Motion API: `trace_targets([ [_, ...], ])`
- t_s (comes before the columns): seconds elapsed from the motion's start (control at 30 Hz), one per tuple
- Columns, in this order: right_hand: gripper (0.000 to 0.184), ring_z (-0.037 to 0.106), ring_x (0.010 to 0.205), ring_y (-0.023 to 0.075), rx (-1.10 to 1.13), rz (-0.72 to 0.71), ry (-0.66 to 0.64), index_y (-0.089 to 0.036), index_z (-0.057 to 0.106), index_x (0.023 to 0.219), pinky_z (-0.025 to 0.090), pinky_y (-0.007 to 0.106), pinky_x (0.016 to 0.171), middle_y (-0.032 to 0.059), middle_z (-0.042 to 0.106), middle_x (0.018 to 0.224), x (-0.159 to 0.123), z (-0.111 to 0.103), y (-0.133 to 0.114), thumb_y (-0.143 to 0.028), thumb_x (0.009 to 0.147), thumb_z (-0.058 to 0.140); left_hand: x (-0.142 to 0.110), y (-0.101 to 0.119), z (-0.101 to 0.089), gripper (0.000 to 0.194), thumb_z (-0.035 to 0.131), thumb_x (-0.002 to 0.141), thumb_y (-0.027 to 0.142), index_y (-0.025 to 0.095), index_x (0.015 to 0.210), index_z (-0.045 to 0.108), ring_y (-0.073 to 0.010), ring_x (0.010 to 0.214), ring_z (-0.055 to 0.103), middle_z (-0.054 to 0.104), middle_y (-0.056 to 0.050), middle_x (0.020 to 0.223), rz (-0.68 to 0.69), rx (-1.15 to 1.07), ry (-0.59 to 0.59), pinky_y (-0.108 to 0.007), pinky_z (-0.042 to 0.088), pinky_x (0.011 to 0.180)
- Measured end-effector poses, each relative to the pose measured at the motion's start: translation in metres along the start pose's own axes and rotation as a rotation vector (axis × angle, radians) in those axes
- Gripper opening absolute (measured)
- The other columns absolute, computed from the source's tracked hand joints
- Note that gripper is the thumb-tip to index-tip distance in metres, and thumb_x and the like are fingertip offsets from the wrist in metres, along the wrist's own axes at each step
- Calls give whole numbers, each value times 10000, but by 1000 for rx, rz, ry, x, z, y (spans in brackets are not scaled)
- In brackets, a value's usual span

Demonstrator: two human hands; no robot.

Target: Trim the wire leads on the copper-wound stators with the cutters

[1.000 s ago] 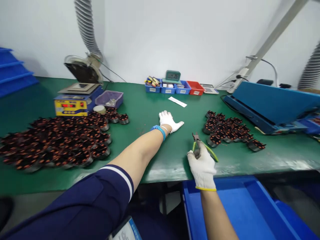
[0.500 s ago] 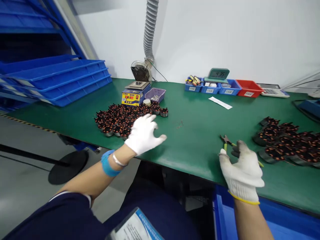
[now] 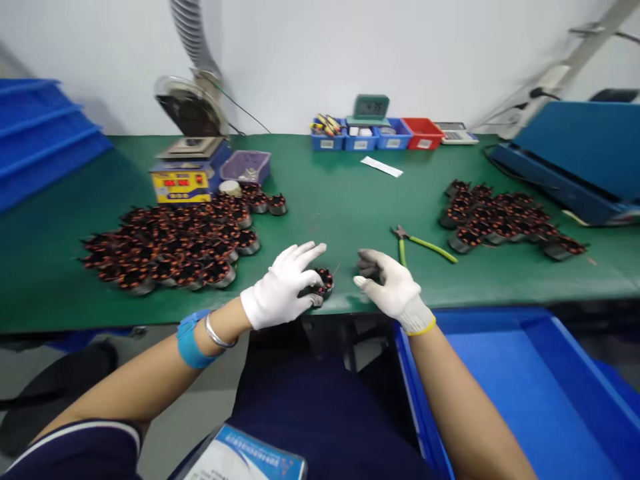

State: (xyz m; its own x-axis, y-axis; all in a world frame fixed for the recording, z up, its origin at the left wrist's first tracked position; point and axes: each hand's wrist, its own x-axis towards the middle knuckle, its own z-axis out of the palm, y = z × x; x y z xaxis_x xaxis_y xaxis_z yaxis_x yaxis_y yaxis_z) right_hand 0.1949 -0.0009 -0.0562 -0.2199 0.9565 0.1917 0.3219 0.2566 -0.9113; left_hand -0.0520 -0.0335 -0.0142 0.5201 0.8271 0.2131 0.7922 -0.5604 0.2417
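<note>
My left hand (image 3: 287, 285), in a white glove, grips a small wound motor stator (image 3: 325, 283) with black insulation and copper coils near the table's front edge. Thin wire ends stick up from it. Just to the right, my right hand (image 3: 387, 283), also gloved, is held with thumb and fingers apart and nothing visible between them. Beyond the right hand, cutting pliers (image 3: 425, 245) with green handles lie spread on the green table. A large group of similar stators (image 3: 170, 247) stands on the left.
Another group of stators (image 3: 495, 213) stands on the right, before a blue case-like object (image 3: 575, 153). A yellow-fronted device (image 3: 183, 183) and a purple tray (image 3: 247, 167) are at the back left. Small bins (image 3: 423, 133) line the wall. A blue crate (image 3: 500, 373) sits below the front edge.
My left hand has come away from the left group with a stator. My right hand has moved left, off the pliers, which now lie free. The view has swung right.
</note>
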Motion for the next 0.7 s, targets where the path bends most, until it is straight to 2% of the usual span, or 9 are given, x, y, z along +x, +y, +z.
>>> trace_targets([
  [0.07,635,668,865,220,22,53,-63,-112,585,1217,567,398,816,131,690,1035,-1,-5,-7,-409,669,709,11,4,2,300,705,737,341,226,1010,654,-274,1423,390,381,-95,1560,-6,-107,11,-450,342,1170],
  [0.13,581,662,834,211,6,140,-119,-122,602,1156,559,357,751,118,695,998,-1,-9,-16,-430,672,697,19,7,2,619,764,645,481,207,1168,577,-277,1293,536,438,-127,1505,-126,-199,29,-405,460,1072],
  [0.2,446,637,762,185,-116,215,-144,-147,629,1051,513,303,667,80,697,903,-1,-11,-27,-465,739,643,27,12,4,966,795,519,620,200,1325,467,-283,1147,632,522,-126,1407,-257,-235,-2,-390,526,971],
  [0.23,378,612,720,169,-223,235,-149,-163,639,986,472,280,628,55,686,840,0,-11,-31,-479,781,607,31,15,6,1064,792,491,651,207,1383,416,-286,1106,652,563,-112,1353,-295,-231,-28,-387,536,944],
  [0.27,331,581,679,155,-339,239,-159,-179,642,916,423,263,597,29,665,774,1,-11,-35,-488,821,569,35,18,8,1092,782,504,657,218,1420,381,-289,1081,664,603,-96,1295,-313,-222,-50,-387,538,930],
  [0.33,323,515,614,131,-510,212,-228,-197,622,788,333,246,557,-11,599,664,3,-9,-40,-483,878,503,42,23,14,1020,743,597,618,233,1456,350,-288,1041,683,669,-67,1175,-310,-218,-74,-384,536,914],
  [0.43,349,446,560,112,-582,156,-319,-198,558,670,257,244,534,-35,520,597,3,-7,-38,-444,901,468,48,22,21,916,699,682,554,235,1466,351,-276,977,703,713,-44,1066,-308,-261,-104,-380,541,882],
  [0.6,275,453,576,127,-748,173,-218,-211,522,670,224,260,546,-21,531,613,1,0,-34,-383,883,493,48,11,20,947,704,684,500,244,1503,304,-283,1052,680,698,-51,1165,-275,-325,-143,-389,531,916],
  [0.7,264,481,597,138,-794,181,-208,-217,547,691,226,262,550,-10,567,629,1,4,-33,-388,887,496,47,11,20,1027,707,655,551,229,1524,267,-298,1086,666,695,-56,1186,-321,-320,-127,-399,522,943],
])
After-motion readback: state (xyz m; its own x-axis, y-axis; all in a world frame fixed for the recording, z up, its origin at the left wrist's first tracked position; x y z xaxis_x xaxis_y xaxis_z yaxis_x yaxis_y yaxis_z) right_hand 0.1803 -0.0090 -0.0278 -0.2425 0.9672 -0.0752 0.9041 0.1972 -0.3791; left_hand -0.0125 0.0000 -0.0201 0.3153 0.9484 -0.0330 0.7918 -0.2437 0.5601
